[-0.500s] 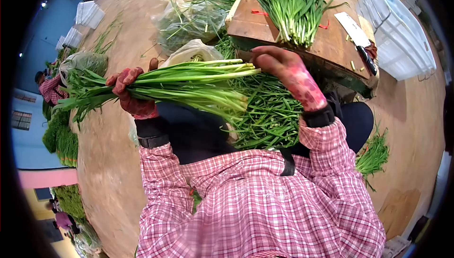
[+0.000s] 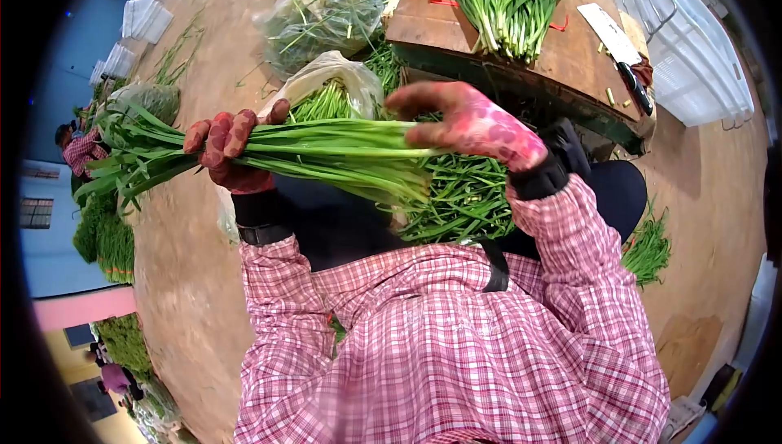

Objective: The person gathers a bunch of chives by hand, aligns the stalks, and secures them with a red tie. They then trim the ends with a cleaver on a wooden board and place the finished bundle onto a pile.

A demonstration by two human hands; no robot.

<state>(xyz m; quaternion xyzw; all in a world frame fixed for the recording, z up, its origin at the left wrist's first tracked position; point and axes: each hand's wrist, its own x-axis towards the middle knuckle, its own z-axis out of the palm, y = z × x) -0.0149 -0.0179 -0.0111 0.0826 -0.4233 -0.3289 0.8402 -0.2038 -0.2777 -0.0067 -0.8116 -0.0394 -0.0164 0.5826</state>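
Note:
My left hand (image 2: 232,151), in a red patterned glove, is closed round the leafy part of a bunch of Chinese chives (image 2: 342,151), which lies sideways above my lap with its pale stem ends to the right. At those ends is my right hand (image 2: 485,126), gloved alike and slightly blurred. Its fingers and thumb are apart, the thumb against the upper stems. Below the stem ends lies a heap of loose green leaves (image 2: 468,204). Just behind the held bunch stands an open plastic bag (image 2: 358,77) with more stalks in it.
Ahead, a wooden block table (image 2: 423,24) carries another chive bunch (image 2: 513,12), red ties and a cleaver (image 2: 611,37). White crates (image 2: 692,61) stand to its right. A stuffed plastic bag (image 2: 318,28) sits left of it. At far left, a person (image 2: 81,151) is near piled greens (image 2: 106,232).
My right hand has moved left and a little down onto the stem ends, its thumb now touching them. My left hand still holds the bunch in nearly the same place.

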